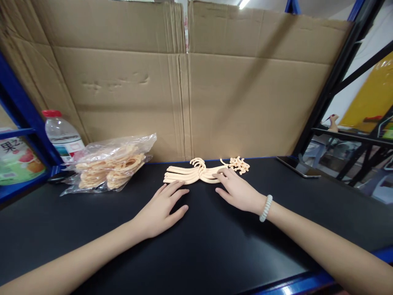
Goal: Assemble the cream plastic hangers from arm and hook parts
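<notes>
Several cream-coloured small hangers [184, 175] lie side by side on the black tabletop, their curved hooks pointing away from me. My left hand [161, 211] rests at their near left side, fingers spread, fingertips close to or touching the nearest hanger. Over the right end of the hangers is my right hand [236, 188], its fingers apart and the fingertips on or just above them; part of that end is hidden. A small heap of loose cream hook pieces [240, 164] lies just behind my right hand. A pale coiled band circles my right wrist.
Left on the table, a clear plastic bag [113, 164] holds more cream pieces. Behind it stands a red-capped bottle [63, 133]. A flat dark device [297, 167] lies at the back right. A cardboard wall [245, 102] closes the back. Another person's hand [333, 119] shows far right.
</notes>
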`<control>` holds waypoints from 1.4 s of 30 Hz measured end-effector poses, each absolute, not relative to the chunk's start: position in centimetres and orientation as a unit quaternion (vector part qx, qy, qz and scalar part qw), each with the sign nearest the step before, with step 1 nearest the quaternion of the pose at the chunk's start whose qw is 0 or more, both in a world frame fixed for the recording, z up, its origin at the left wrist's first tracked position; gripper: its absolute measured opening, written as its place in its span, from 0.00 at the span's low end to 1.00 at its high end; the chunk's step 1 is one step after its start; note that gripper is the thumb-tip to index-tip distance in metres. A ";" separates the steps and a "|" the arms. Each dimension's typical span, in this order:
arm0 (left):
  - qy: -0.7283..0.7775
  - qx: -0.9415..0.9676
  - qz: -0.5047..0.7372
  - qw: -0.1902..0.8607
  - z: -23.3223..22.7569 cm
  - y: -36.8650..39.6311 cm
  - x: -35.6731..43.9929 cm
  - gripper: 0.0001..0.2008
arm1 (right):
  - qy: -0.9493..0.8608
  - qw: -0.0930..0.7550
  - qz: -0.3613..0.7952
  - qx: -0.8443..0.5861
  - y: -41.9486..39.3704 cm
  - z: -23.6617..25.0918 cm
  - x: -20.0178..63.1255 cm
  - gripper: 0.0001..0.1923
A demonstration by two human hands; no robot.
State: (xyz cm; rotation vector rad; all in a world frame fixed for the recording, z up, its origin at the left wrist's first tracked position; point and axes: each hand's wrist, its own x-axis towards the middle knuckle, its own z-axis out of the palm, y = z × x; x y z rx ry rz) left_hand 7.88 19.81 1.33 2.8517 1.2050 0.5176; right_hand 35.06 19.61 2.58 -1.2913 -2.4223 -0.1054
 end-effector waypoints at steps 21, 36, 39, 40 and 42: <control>0.405 0.903 0.142 -0.023 1.9 19.8 8.2 0.19 | -0.865 0.084 0.013 -0.494 23.5 0.5 34.3 0.34; 0.406 0.898 0.169 -0.030 1.7 20.0 7.7 0.20 | -0.864 0.262 -0.096 -0.419 24.8 2.3 38.9 0.16; 0.401 0.898 0.175 -0.047 1.5 20.6 7.3 0.20 | -0.833 0.267 -0.114 -0.471 26.3 2.8 42.5 0.13; 0.401 0.897 0.176 -0.054 1.4 20.9 7.1 0.21 | -0.828 0.268 -0.113 -0.479 26.8 2.7 43.5 0.12; 0.409 0.894 0.174 -0.064 1.2 21.6 6.8 0.23 | -0.826 0.269 -0.101 -0.485 27.7 2.4 45.0 0.10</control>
